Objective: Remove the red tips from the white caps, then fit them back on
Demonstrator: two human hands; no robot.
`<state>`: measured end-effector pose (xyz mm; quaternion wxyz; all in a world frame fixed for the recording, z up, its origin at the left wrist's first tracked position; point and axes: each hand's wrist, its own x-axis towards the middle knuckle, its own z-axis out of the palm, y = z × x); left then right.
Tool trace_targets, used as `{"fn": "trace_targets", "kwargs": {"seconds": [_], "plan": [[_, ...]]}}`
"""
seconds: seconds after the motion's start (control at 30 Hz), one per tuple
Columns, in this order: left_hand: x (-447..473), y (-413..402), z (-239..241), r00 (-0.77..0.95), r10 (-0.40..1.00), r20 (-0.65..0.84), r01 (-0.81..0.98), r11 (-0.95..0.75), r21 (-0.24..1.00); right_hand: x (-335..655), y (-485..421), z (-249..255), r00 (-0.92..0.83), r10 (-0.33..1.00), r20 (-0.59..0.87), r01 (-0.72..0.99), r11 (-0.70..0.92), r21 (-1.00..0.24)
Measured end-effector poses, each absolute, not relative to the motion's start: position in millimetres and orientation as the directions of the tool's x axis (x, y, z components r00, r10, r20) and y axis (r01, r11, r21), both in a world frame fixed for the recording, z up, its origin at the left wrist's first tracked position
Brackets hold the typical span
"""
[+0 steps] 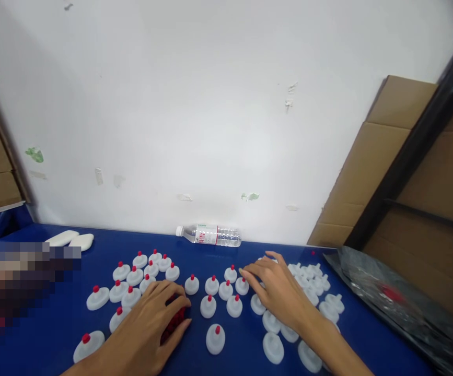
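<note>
My left hand (158, 318) is cupped over a heap of small red caps (173, 321). Its thumb and fingers stand apart, and the caps show between them; the hand hides part of the heap. To the right, my right hand (279, 290) reaches over white oval plastic pieces (273, 347) with bare nozzles, its fingers spread. Its thumb tip is close to a white piece with a red cap (242, 285); whether they touch I cannot tell. Other red-capped white pieces stand in the middle, such as one capped piece (216, 339), and around my left hand.
A clear plastic bottle (210, 235) lies against the white wall. Two white oval objects (81, 242) rest at the back left. Dark plastic sheeting (398, 303) and cardboard (363, 172) border the right side. A blurred-out patch (14, 292) covers the left edge of the blue table (195, 360).
</note>
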<state>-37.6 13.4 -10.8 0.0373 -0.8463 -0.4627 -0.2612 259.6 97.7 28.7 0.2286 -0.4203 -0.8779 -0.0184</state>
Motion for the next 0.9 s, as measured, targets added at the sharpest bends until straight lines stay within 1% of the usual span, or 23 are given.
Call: {"fn": "trace_targets", "kwargs": {"seconds": [0.2, 0.33, 0.47, 0.57, 0.67, 0.8, 0.87, 0.9], "plan": [[-38.0, 16.6, -10.1, 0.451, 0.720, 0.528, 0.796, -0.592, 0.128, 279.6, 110.8, 39.4, -0.393, 0.790, 0.471, 0.847, 0.510, -0.149], [-37.5, 16.7, -11.0, 0.469, 0.700, 0.538, 0.789, -0.606, 0.100, 288.9, 114.7, 34.0, -0.361, 0.841, 0.402, 0.881, 0.449, -0.148], [-36.0, 13.1, -10.0, 0.451, 0.733, 0.509, 0.792, -0.592, 0.150, 290.6, 112.0, 21.2, -0.352, 0.883, 0.310, 0.896, 0.414, -0.162], [-35.8, 14.2, -11.1, 0.447, 0.756, 0.477, 0.775, -0.594, 0.216, 291.5, 111.3, 15.2, -0.383, 0.881, 0.278, 0.884, 0.437, -0.165], [-37.2, 20.2, -15.6, 0.448, 0.753, 0.482, 0.744, -0.613, 0.266, 290.9, 112.5, 17.5, -0.417, 0.854, 0.312, 0.863, 0.480, -0.160], [-38.6, 24.8, -17.3, 0.443, 0.750, 0.491, 0.736, -0.617, 0.279, 281.3, 108.0, 30.2, -0.441, 0.804, 0.400, 0.831, 0.534, -0.155], [-37.9, 23.4, -14.7, 0.450, 0.758, 0.472, 0.738, -0.613, 0.282, 271.5, 99.2, 35.7, -0.466, 0.744, 0.479, 0.794, 0.590, -0.143], [-37.3, 22.3, -13.0, 0.452, 0.759, 0.469, 0.737, -0.614, 0.283, 265.5, 92.9, 37.5, -0.488, 0.689, 0.535, 0.760, 0.637, -0.127]]}}
